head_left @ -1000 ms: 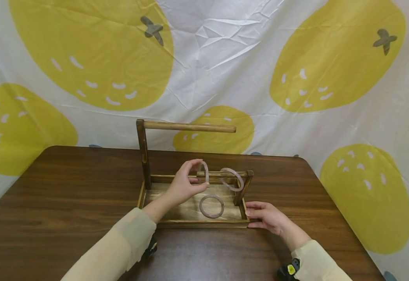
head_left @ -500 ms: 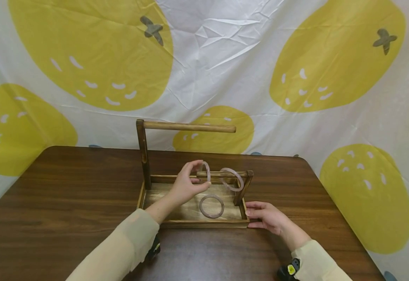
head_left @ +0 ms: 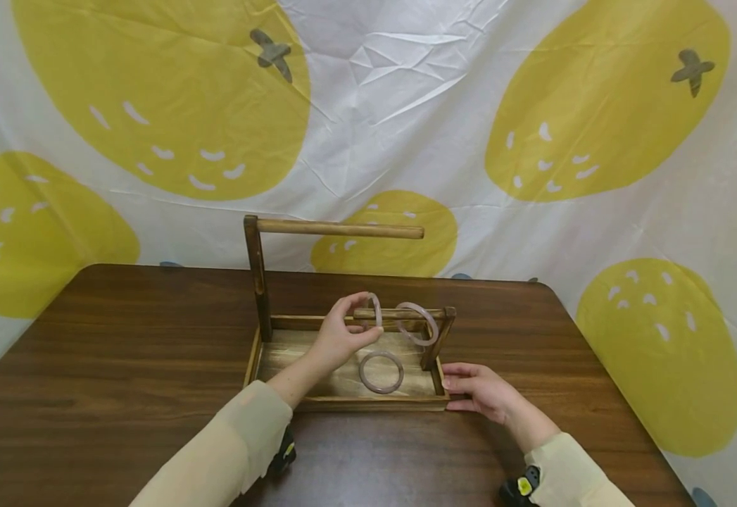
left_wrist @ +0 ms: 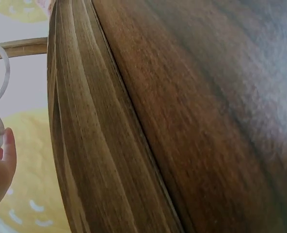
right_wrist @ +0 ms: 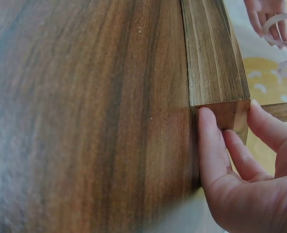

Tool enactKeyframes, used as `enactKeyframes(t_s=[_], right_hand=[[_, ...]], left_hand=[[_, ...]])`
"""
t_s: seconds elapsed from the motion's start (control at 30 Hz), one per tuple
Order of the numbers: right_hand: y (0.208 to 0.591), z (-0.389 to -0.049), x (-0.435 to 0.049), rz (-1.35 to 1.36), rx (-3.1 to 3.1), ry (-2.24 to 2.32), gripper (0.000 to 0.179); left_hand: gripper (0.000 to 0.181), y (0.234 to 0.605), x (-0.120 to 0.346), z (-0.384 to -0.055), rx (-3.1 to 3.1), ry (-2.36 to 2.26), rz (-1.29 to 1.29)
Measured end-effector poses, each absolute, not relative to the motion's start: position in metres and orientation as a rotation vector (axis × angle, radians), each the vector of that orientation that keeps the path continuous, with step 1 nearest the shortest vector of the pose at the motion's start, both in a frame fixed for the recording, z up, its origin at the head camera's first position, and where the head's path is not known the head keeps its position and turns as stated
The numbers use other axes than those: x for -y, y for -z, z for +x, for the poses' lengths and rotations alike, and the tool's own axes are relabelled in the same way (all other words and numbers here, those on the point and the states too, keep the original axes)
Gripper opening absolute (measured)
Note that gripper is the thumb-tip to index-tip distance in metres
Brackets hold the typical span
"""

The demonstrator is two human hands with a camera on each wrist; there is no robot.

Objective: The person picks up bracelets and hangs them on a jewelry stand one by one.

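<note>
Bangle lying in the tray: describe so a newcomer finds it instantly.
On the brown table sits a wooden tray with two horizontal bars. On its floor, near the front rim, lies a greyish bangle. It alone lies flat; the hanging bangle loops the lower bar, and the left hand pinches the held bangle.

We count three rings (head_left: 381, 391), two bars (head_left: 341, 227), two posts (head_left: 257, 282), one tray (head_left: 368, 405), one table (head_left: 121, 366), one curtain (head_left: 393, 134). We also count two hands (head_left: 483, 394), two sleeves (head_left: 216, 451), two wrist devices (head_left: 520, 487).
</note>
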State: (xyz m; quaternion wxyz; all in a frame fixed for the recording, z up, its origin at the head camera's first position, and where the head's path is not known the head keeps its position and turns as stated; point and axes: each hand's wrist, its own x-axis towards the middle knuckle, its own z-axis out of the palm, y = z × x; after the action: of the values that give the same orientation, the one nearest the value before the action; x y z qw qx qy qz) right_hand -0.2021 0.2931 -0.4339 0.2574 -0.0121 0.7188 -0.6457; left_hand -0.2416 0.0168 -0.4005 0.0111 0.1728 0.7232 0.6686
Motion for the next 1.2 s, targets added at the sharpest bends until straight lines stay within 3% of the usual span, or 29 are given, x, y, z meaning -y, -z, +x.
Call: enactKeyframes(t_s=[1.2], right_hand=[[0.433,-0.201,-0.291,-0.04,-1.947,1.76,0.057]], left_hand=[[0.059,0.403,-0.034,-0.238,-1.994,-2.161,0.375]])
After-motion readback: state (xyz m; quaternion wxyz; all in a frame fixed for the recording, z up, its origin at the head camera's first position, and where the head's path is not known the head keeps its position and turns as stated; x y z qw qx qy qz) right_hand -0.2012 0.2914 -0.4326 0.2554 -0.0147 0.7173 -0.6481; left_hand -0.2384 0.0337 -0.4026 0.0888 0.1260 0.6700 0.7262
